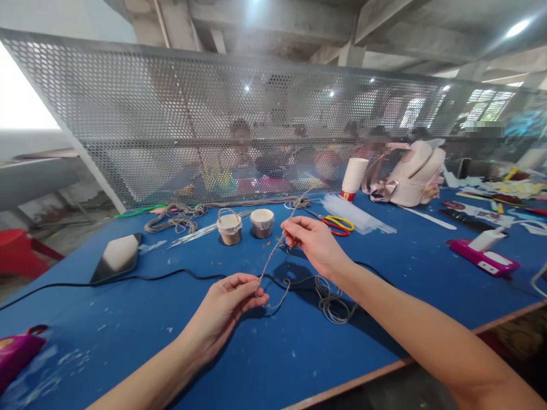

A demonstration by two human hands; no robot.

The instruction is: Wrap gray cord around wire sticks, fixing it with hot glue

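A thin grey-brown cord runs taut and slanted between my two hands above the blue table. My left hand pinches its lower part between thumb and fingers. Higher and to the right, my right hand pinches the upper part, and a short end sticks up past the fingertips. From my left hand the cord trails right to a loose coil on the table. Just beyond my hands stand a small cord-wrapped cup with a handle and a second wrapped cup on which no handle shows.
Scissors with red and yellow handles lie behind my right hand, near clear plastic sleeves. Paper cups and a pink backpack stand farther back. A black cable crosses the table; a perforated screen borders its far side.
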